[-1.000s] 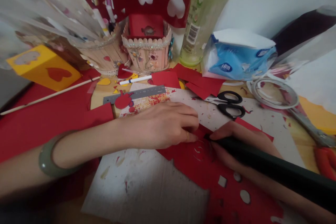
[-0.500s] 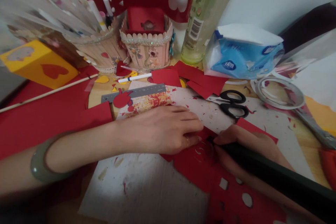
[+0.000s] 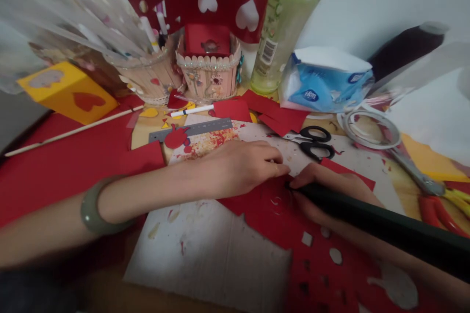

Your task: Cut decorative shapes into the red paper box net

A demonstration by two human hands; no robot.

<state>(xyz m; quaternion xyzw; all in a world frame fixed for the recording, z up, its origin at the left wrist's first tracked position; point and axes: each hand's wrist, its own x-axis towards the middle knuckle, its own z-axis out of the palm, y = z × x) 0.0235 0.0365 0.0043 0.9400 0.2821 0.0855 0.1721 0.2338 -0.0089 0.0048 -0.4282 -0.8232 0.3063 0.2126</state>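
Observation:
My left hand [image 3: 244, 168], with a green bangle on the wrist, lies palm down on a sheet of red paper [image 3: 253, 215]. Its fingers are slightly bent, with a gap showing between them. In the closed fingers of my right hand [image 3: 326, 190] is a long black pen-shaped tool [image 3: 367, 215], its tip meeting the red paper just right of the left fingertips. Thin curved cuts show beside the tip, and several holes pierce the sheet lower right. A pale, scratched board [image 3: 205, 254] lies underneath. Whether the tool's tip is a blade, I cannot tell.
Beyond the hands lie black-handled scissors [image 3: 317, 142], a steel ruler [image 3: 198, 128], a white pen [image 3: 194, 109] and a tape roll [image 3: 370, 127]. Red-handled scissors [image 3: 436, 210] are at right. Behind stand stick-sided holders [image 3: 209, 78], a green bottle [image 3: 282, 34] and a tissue pack [image 3: 326, 83].
The view has shifted, so the things at right sit further left. My left fingers look more bent than before. My right hand keeps the black tool's tip on the red paper.

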